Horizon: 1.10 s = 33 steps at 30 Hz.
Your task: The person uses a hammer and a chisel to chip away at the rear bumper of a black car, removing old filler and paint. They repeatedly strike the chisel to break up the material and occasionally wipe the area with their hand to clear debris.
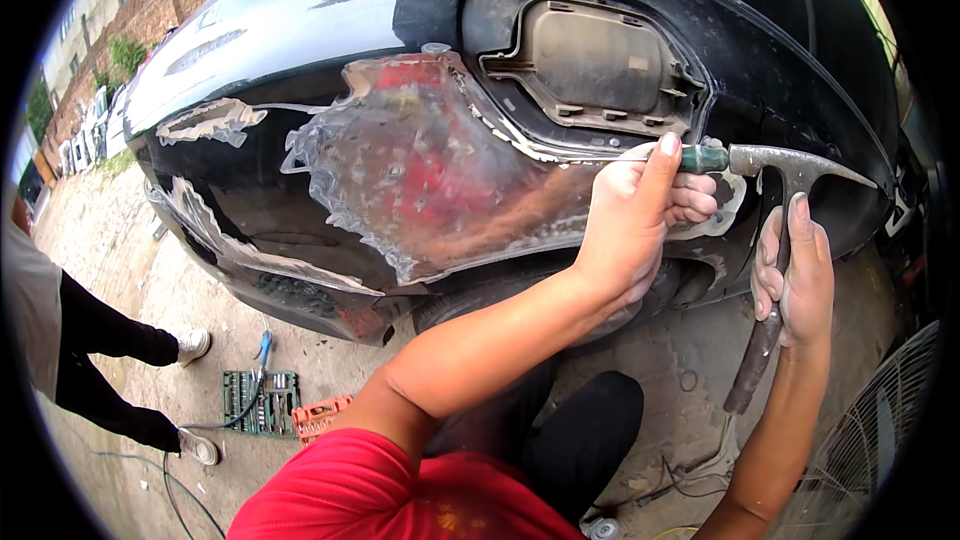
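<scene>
My left hand (640, 215) is closed around a green-handled tool (708, 159), perhaps a screwdriver, held level against the rear corner of a dark car (270, 20), just under the recess where a light unit would sit. The tool's tip is hard to make out. My right hand (800, 275) grips the handle of a pick-ended hammer (795, 168). Its blunt face meets, or nearly meets, the butt of the green handle, and its pointed end faces right. Left of my hands, a sanded, dented panel area (420, 165) shows bare metal and red patches.
A person (85, 340) in dark trousers stands at the left. On the ground lie an open green socket set (260, 402), an orange case (318, 416) and a hose (180, 485). A wire fan guard (880, 430) stands at lower right. The car's tyre (470, 305) is below my left forearm.
</scene>
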Motion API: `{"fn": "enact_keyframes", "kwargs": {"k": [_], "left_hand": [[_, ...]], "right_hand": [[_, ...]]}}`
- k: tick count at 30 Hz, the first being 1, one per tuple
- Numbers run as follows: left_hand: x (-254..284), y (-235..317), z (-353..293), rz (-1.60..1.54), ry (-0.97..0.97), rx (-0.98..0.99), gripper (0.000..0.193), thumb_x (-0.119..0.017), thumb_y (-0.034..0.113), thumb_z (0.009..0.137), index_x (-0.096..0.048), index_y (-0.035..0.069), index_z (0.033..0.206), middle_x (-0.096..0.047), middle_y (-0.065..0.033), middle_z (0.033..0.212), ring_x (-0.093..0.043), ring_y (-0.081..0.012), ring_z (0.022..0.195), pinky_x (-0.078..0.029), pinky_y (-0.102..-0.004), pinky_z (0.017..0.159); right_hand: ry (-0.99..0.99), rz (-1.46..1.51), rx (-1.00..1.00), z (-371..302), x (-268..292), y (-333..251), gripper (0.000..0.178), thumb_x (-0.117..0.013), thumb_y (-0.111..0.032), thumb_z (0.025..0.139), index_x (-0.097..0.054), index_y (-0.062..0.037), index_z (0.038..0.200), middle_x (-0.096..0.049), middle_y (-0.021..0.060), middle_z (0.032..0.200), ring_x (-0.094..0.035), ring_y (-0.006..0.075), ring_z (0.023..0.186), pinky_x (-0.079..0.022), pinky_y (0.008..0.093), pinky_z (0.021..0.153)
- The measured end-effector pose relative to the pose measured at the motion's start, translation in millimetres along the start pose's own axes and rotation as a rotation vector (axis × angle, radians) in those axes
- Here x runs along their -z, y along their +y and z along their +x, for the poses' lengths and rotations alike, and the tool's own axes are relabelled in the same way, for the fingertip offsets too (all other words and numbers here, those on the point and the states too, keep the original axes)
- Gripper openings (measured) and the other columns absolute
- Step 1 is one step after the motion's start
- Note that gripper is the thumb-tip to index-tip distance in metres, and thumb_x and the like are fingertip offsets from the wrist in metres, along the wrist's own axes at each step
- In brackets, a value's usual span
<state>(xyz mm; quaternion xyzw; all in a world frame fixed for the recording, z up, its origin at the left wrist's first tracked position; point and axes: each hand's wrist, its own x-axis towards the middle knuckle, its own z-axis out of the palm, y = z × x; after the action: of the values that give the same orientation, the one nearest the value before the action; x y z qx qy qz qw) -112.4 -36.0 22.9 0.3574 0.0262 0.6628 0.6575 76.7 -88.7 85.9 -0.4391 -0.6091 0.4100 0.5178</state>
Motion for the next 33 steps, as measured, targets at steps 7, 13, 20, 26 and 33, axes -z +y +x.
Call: {"fn": "enact_keyframes", "kwargs": {"k": [7, 13, 20, 26, 33], "left_hand": [[0, 1, -1, 0.082, 0.034, 0.019, 0.037, -0.059, 0.038, 0.108, -0.064, 0.002, 0.11, -0.074, -0.0098, 0.091, -0.071, -0.0128, 0.076, -0.057, -0.0278, 0.073], [5, -2, -1, 0.177, 0.054, 0.005, 0.037, -0.06, 0.038, 0.107, -0.063, 0.001, 0.11, -0.074, -0.0107, 0.091, -0.071, -0.0128, 0.075, -0.058, -0.0274, 0.072], [12, -1, -3, 0.074, -0.058, 0.016, 0.035, -0.058, 0.035, 0.109, -0.062, 0.0, 0.113, -0.074, -0.0109, 0.092, -0.072, -0.0142, 0.076, -0.06, -0.0291, 0.074], [11, -1, -5, 0.067, -0.076, 0.026, 0.035, -0.057, 0.035, 0.109, -0.062, 0.0, 0.114, -0.074, -0.0111, 0.092, -0.073, -0.0151, 0.077, -0.061, -0.029, 0.074], [8, 1, -6, 0.092, -0.024, 0.027, 0.035, -0.058, 0.038, 0.108, -0.06, 0.003, 0.11, -0.074, -0.0121, 0.092, -0.073, -0.0156, 0.077, -0.06, -0.0295, 0.074]], "right_hand": [[0.062, 0.074, -0.034, -4, 3, 3, 0.061, -0.038, -0.057, 0.11, -0.048, -0.0091, 0.074, -0.039, -0.0021, 0.049, -0.036, 0.0078, 0.032, -0.032, 0.0221, 0.031], [0.052, 0.065, -0.052, -6, 2, 15, 0.063, -0.038, -0.057, 0.11, -0.049, -0.0075, 0.074, -0.04, -0.0015, 0.048, -0.038, 0.0088, 0.032, -0.034, 0.0226, 0.032], [0.016, 0.086, -0.071, -7, 6, 20, 0.062, -0.038, -0.057, 0.111, -0.049, -0.0076, 0.075, -0.04, -0.0013, 0.049, -0.038, 0.0085, 0.032, -0.034, 0.0224, 0.032], [0.019, 0.097, -0.065, -6, 4, 22, 0.062, -0.037, -0.056, 0.111, -0.049, -0.0076, 0.075, -0.04, -0.0014, 0.049, -0.038, 0.0085, 0.032, -0.034, 0.0223, 0.032], [0.014, 0.099, -0.071, -9, 5, 22, 0.061, -0.037, -0.055, 0.111, -0.049, -0.0075, 0.075, -0.04, -0.0015, 0.049, -0.037, 0.0083, 0.031, -0.034, 0.0223, 0.032]]}}
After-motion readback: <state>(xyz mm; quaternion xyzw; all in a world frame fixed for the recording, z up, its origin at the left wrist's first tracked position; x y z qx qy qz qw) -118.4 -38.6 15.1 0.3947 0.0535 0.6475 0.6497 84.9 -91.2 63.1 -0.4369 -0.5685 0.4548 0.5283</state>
